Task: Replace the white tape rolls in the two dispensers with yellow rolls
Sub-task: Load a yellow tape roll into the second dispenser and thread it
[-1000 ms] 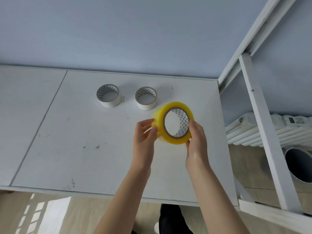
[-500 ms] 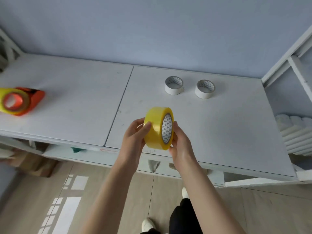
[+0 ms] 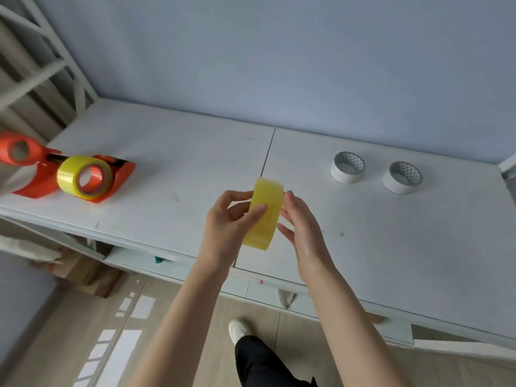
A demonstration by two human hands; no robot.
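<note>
Above the desk [image 3: 195, 169], near its front edge, a yellow tape roll [image 3: 265, 216] is held upright on edge. It is pinched by the left hand [image 3: 226, 227], thumb across its band, while the right hand [image 3: 305, 230] is laid against its right side, fingers [image 3: 287, 196] nearly straight. A white roll [image 3: 344, 178] and a second white roll [image 3: 398, 188] are laid flat at the back right. At the far left, an orange dispenser [image 3: 122, 174] is loaded with another yellow roll [image 3: 69, 174].
</note>
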